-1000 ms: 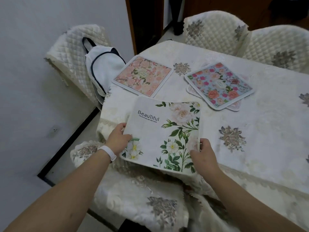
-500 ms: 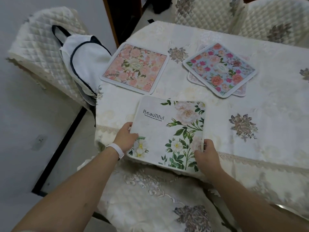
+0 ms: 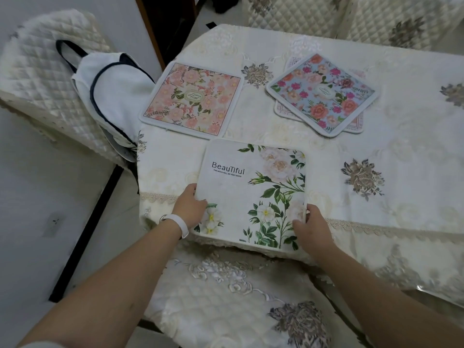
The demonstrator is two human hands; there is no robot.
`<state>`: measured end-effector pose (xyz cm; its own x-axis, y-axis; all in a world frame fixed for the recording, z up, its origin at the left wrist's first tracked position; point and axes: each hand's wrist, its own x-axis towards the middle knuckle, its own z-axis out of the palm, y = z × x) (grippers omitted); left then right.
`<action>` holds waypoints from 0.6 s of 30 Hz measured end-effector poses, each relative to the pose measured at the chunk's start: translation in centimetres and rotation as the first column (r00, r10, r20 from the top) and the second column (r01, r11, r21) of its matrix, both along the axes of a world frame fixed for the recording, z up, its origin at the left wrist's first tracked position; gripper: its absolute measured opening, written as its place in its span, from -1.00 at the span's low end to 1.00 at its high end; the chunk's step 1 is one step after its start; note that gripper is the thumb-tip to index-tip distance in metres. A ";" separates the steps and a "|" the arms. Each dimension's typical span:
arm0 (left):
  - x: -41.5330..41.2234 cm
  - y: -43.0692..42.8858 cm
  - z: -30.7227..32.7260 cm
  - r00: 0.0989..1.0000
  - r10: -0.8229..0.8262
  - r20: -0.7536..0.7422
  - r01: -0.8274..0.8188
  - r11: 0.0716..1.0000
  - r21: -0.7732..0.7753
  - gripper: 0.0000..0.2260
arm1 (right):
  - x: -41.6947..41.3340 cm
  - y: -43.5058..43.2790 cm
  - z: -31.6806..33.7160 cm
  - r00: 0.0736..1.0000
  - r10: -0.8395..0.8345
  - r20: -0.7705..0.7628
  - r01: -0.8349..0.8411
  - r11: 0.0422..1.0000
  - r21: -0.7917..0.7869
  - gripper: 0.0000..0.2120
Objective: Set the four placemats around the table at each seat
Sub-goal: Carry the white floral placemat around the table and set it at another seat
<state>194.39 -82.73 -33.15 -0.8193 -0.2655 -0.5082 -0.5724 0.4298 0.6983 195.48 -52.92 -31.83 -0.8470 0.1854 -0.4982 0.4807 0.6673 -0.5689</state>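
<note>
White-ground placemat [image 3: 253,192], printed with green stems, pale blooms and the word "BeauTiful", is lying at the near edge of the table [image 3: 401,177]. Its near border is jutting out past the lace-trimmed cloth hem and over the near chair [image 3: 226,297].

Left hand [image 3: 189,209], wearing a white wristband [image 3: 179,223], is gripping the mat's near-left edge with the thumb on top. Right hand [image 3: 311,227] is gripping the near-right corner, fingers curling around the right edge.

Pink floral placemat [image 3: 193,101] is lying flat just beyond, toward the far left. Its left border is sitting close to the table's left edge, and its near corner is almost meeting the held mat's far edge.

Blue floral placemat [image 3: 324,94] is resting toward the far right, turned at an angle. It is lying on a pale-bordered placemat [image 3: 356,124] whose corners are peeking out beneath it.

Bare cloth is stretching to the right of the held mat and along the table's far and right sides.

Left chair [image 3: 45,79] is carrying a white bag with navy trim [image 3: 113,91], just beside the table's left edge. Two quilted chairs [image 3: 288,11] are standing at the far side.
</note>
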 end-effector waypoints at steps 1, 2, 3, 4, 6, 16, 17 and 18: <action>0.1 0.0 0.1 1.000 -0.022 -0.011 0.022 1.000 -0.016 -0.65 | 0.1 0.1 -0.1 1.000 -0.001 -0.001 0.001 1.000 -0.005 -0.76; 0.2 0.1 0.2 0.999 -0.045 -0.019 0.044 0.998 -0.033 -0.65 | 0.3 0.1 -0.2 1.000 -0.004 -0.001 0.004 1.000 -0.009 -0.74; 0.4 0.1 0.3 0.997 -0.068 -0.026 0.067 0.996 -0.051 -0.66 | 0.4 0.2 -0.3 1.000 -0.008 -0.002 0.008 1.000 -0.009 -0.71; 0.6 0.0 0.3 0.995 -0.096 -0.028 0.094 0.993 -0.073 -0.67 | 0.5 0.2 -0.3 1.000 -0.009 -0.002 0.009 1.000 -0.007 -0.69; 1.0 -0.2 0.1 0.988 -0.154 -0.023 0.150 0.980 -0.130 -0.70 | 0.6 0.4 -0.4 1.000 -0.006 0.001 0.006 1.000 0.001 -0.67; 2.3 -0.5 -0.1 0.970 -0.242 0.018 0.236 0.924 -0.301 -0.87 | 1.3 1.0 -0.6 0.998 0.061 -0.025 -0.062 0.998 -0.004 -0.59; 2.4 -0.6 -0.1 0.970 -0.241 0.017 0.236 0.926 -0.294 -0.87 | 1.3 1.1 -0.6 0.997 0.066 -0.028 -0.066 0.998 0.001 -0.59; 2.5 -0.5 -0.1 0.969 -0.245 0.019 0.240 0.926 -0.292 -0.86 | 1.3 1.2 -0.6 0.997 0.069 -0.029 -0.068 0.998 0.008 -0.59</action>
